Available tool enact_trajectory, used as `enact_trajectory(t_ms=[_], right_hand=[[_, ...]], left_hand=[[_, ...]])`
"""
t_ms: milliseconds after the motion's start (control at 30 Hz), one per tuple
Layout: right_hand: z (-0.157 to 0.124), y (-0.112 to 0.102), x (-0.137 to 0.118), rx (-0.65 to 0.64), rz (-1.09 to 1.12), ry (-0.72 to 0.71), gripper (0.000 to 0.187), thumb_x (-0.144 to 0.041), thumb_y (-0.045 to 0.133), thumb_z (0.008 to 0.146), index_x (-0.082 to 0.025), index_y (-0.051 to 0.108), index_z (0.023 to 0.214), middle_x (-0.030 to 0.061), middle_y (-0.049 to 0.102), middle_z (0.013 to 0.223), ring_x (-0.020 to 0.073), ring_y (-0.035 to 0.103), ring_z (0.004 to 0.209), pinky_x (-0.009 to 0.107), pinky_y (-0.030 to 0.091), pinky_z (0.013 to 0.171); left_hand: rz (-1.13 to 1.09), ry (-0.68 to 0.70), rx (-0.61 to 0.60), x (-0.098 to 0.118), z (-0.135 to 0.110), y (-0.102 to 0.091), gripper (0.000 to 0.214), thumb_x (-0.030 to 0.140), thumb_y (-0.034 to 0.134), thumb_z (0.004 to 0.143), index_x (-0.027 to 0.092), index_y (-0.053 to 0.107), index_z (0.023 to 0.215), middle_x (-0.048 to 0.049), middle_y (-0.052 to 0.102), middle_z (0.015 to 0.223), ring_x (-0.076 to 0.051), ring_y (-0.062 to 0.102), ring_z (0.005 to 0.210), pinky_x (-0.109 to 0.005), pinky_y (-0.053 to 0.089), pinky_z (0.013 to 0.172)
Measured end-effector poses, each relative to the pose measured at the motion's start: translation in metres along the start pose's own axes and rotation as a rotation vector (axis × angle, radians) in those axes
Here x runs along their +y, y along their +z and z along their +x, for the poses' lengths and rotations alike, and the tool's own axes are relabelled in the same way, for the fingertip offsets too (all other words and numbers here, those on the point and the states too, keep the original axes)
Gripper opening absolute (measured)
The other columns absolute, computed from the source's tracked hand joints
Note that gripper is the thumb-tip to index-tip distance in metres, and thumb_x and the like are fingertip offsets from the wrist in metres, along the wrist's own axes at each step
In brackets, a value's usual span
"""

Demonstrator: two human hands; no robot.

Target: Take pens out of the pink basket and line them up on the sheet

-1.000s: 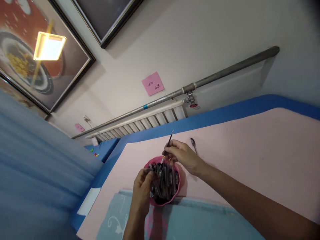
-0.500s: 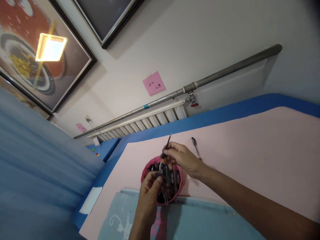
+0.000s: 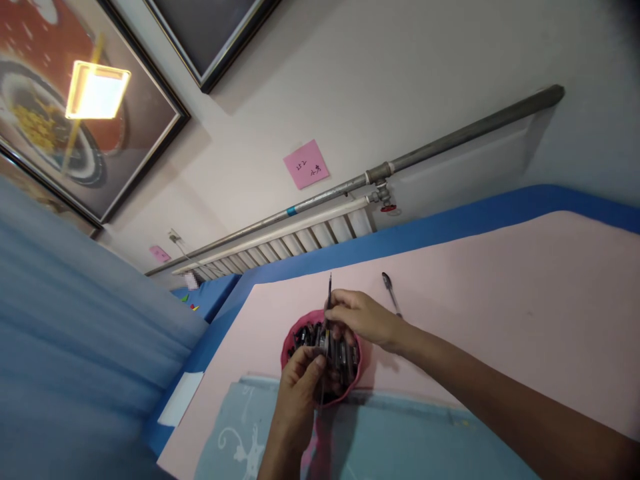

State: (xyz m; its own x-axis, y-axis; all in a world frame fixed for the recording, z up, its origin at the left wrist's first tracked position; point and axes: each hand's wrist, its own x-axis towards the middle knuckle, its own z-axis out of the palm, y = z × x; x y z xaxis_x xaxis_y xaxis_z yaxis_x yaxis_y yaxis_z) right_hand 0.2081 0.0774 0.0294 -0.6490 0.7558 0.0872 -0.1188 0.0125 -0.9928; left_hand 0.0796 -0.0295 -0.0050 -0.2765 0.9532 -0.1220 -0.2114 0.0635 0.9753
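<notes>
Over a pink scalloped basket [image 3: 286, 350] full of pen parts, both of my hands are closed in pinches. My right hand [image 3: 363, 317] grips a pen refill [image 3: 329, 290], dark at the upper part, its thin tip pointing up. In my left hand [image 3: 301, 383] is a clear pen barrel [image 3: 321, 401], partly hidden by the fingers. The refill's lower end is close to the barrel's upper end; whether it is inside, I cannot tell. Dark and clear pen parts [image 3: 345, 360] lie jumbled in the basket below.
A capped pen [image 3: 391, 293] lies on the pink tabletop [image 3: 490, 307] beyond my right hand. Light blue cloth [image 3: 410, 433] covers the near side. A white paper [image 3: 181, 399] is at the left, beside a blue curtain [image 3: 75, 333]. A radiator [image 3: 300, 241] runs along the wall.
The refill has turned from slanted to nearly upright and moved slightly left with my right hand. The barrel has also swung more upright, in line with the refill.
</notes>
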Motion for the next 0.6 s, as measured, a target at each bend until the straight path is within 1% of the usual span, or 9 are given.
enact_trajectory(t_ms=[100,167,233,300,367,433,500,600], right_hand=[[-0.001,0.004,0.005,-0.039,-0.055,0.019,0.008,-0.018,0.052,0.071,-0.018,0.049,0.064,-0.0058,0.052,0.05,0.007,0.044,0.039,0.017,0.034,0.035],[-0.002,0.007,0.005,-0.058,-0.089,0.021,0.007,-0.023,0.054,0.072,-0.017,0.053,0.068,-0.0052,0.052,0.053,0.0077,0.046,0.042,0.017,0.035,0.037],[-0.003,0.007,0.005,-0.054,-0.156,0.017,0.012,-0.028,0.052,0.075,-0.017,0.057,0.076,-0.004,0.053,0.056,0.0096,0.049,0.048,0.018,0.036,0.04],[-0.003,0.006,0.004,-0.03,-0.236,0.009,0.017,-0.03,0.049,0.077,-0.017,0.058,0.079,-0.0029,0.054,0.057,0.0109,0.05,0.053,0.019,0.037,0.044],[-0.004,0.006,0.005,-0.033,-0.294,-0.003,0.015,-0.028,0.051,0.075,-0.016,0.059,0.074,-0.002,0.055,0.059,0.0112,0.051,0.057,0.02,0.038,0.049],[-0.005,0.008,0.006,-0.087,-0.317,-0.014,0.009,-0.024,0.058,0.069,-0.016,0.061,0.069,-0.0018,0.058,0.062,0.0118,0.052,0.06,0.021,0.038,0.054],[-0.007,0.013,0.008,-0.143,-0.344,-0.031,0.006,-0.021,0.063,0.063,-0.016,0.061,0.066,-0.0023,0.059,0.062,0.0124,0.053,0.061,0.021,0.038,0.055],[-0.009,0.017,0.009,-0.157,-0.363,-0.068,0.002,-0.018,0.061,0.063,-0.016,0.059,0.063,-0.0028,0.058,0.062,0.0122,0.052,0.062,0.02,0.038,0.055]], left_hand=[[-0.039,-0.013,-0.003,0.001,0.0,0.002,0.017,0.028,0.067,0.071,0.016,0.06,0.081,-0.0011,0.062,0.071,-0.009,0.057,0.058,-0.021,0.046,0.057],[-0.086,-0.019,0.021,0.003,0.002,0.003,0.018,0.028,0.068,0.07,0.015,0.06,0.08,-0.0006,0.062,0.068,-0.01,0.058,0.057,-0.022,0.047,0.056],[-0.157,-0.021,0.057,0.006,0.003,0.002,0.018,0.026,0.069,0.068,0.015,0.06,0.079,-0.0013,0.064,0.07,-0.012,0.061,0.063,-0.024,0.049,0.062],[-0.234,-0.005,0.084,0.007,0.006,0.002,0.019,0.024,0.071,0.066,0.015,0.062,0.08,-0.0032,0.067,0.078,-0.014,0.063,0.074,-0.027,0.049,0.072],[-0.289,0.025,0.099,0.008,0.008,0.002,0.021,0.023,0.072,0.065,0.014,0.063,0.081,-0.0047,0.068,0.083,-0.016,0.064,0.08,-0.028,0.048,0.078],[-0.31,0.049,0.105,0.009,0.01,0.004,0.022,0.024,0.072,0.064,0.014,0.064,0.081,-0.0054,0.069,0.084,-0.017,0.064,0.08,-0.027,0.047,0.078],[-0.31,0.065,0.1,0.011,0.011,0.008,0.022,0.025,0.072,0.064,0.014,0.064,0.081,-0.0055,0.069,0.082,-0.017,0.064,0.078,-0.028,0.047,0.076],[-0.296,0.097,0.107,0.013,0.012,0.015,0.021,0.025,0.072,0.064,0.014,0.064,0.079,-0.0042,0.068,0.079,-0.015,0.063,0.077,-0.026,0.046,0.076]])
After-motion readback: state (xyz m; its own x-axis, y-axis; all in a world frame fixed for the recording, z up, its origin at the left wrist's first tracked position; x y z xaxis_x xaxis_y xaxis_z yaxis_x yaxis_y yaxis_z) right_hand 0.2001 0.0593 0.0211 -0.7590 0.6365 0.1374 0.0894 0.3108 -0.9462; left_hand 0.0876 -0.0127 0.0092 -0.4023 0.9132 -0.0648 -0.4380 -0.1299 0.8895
